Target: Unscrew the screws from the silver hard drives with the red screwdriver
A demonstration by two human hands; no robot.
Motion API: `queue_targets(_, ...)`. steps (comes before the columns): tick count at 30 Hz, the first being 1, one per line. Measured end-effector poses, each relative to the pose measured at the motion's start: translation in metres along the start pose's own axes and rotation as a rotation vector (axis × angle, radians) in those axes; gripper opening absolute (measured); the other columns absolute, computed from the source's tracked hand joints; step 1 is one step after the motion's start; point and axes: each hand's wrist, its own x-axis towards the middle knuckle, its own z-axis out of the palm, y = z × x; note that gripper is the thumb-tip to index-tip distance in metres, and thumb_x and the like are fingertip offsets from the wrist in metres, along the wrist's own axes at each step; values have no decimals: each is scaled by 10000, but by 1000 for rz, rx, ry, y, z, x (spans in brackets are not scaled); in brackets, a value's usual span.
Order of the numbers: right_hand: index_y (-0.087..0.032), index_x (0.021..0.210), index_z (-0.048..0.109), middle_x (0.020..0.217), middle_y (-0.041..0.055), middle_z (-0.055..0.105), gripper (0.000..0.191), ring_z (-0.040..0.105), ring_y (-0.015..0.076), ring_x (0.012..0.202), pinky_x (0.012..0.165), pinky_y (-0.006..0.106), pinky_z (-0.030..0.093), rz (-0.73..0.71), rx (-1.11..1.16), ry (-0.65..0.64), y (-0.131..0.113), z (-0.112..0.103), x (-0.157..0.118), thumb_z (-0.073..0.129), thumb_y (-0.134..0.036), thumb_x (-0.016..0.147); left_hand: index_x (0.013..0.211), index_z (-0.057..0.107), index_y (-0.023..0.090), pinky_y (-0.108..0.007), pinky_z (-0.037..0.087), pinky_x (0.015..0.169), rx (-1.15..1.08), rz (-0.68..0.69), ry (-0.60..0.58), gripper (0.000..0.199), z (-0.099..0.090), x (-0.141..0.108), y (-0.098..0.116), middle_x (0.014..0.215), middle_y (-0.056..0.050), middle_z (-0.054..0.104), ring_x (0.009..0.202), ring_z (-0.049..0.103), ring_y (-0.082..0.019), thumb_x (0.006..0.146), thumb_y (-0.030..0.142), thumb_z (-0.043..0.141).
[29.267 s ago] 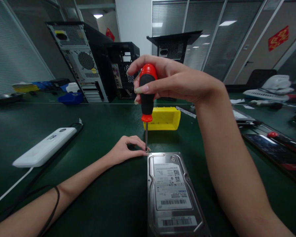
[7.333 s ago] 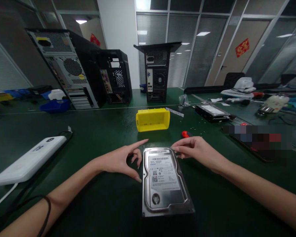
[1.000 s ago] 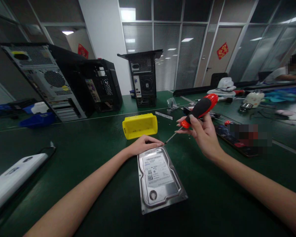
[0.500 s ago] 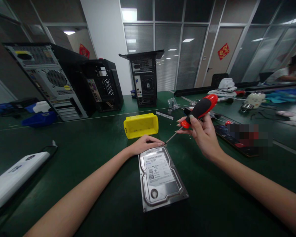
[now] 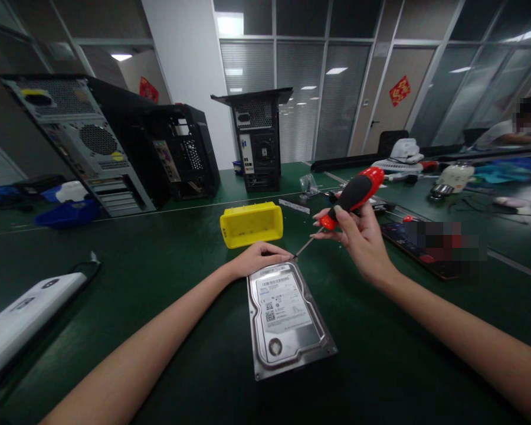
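A silver hard drive (image 5: 283, 313) with a white printed label lies flat on the green table. My left hand (image 5: 265, 258) is bent over its far edge and grips it there, its fingertips partly hidden. In my right hand (image 5: 358, 236) is a red and black screwdriver (image 5: 355, 196), held by the lower handle between thumb and fingers. The screwdriver slants down to the left, and its tip meets the drive's far right corner, beside my left fingertips. A small dark piece shows at the tip, too small to make out.
Just beyond my left hand stands a yellow bin (image 5: 252, 225). Computer cases (image 5: 259, 141) stand at the back and left (image 5: 84, 141). A white power strip (image 5: 30, 319) lies at left, a dark circuit board (image 5: 416, 251) at right. Another person (image 5: 508, 130) sits far right.
The screwdriver handle has shifted slightly left, with its tip still at the drive's corner. The whole view has moved a little. Both hands keep their holds.
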Motion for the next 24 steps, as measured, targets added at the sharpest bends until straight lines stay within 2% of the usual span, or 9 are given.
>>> queue_targets(5, -325, 1314, 385, 889, 16, 665, 511, 669, 180, 800, 593, 320, 620, 4, -18, -22, -2, 3, 3, 604, -346, 852, 1047, 724, 160, -269, 483, 825, 0, -7, 0, 252, 0, 0, 1, 1080, -80, 721, 971, 657, -193, 882, 306, 602)
queue_targets(9, -283, 1161, 453, 845, 4, 667, 373, 667, 167, 769, 550, 282, 603, 3, -69, -52, -3, 7, 14, 617, -362, 836, 1055, 722, 160, -268, 485, 815, -1, -14, 0, 268, 0, 0, 3, 1073, -79, 723, 957, 659, -194, 882, 326, 601)
queue_targets(17, -208, 1025, 476, 728, -3, 633, 360, 642, 155, 681, 464, 229, 526, -5, -245, -285, -1, 31, 50, 655, -418, 793, 1022, 732, 129, -279, 488, 830, 11, -4, 27, 282, 1, -1, 6, 1048, -90, 730, 948, 663, -208, 865, 330, 613)
queue_targets(24, -203, 976, 487, 759, 5, 613, 328, 630, 156, 698, 478, 244, 536, -4, -348, -324, -5, 43, 49, 623, -453, 812, 1028, 731, 141, -274, 487, 839, -1, 4, 22, 266, 1, 0, 3, 1056, -81, 728, 962, 660, -204, 866, 320, 619)
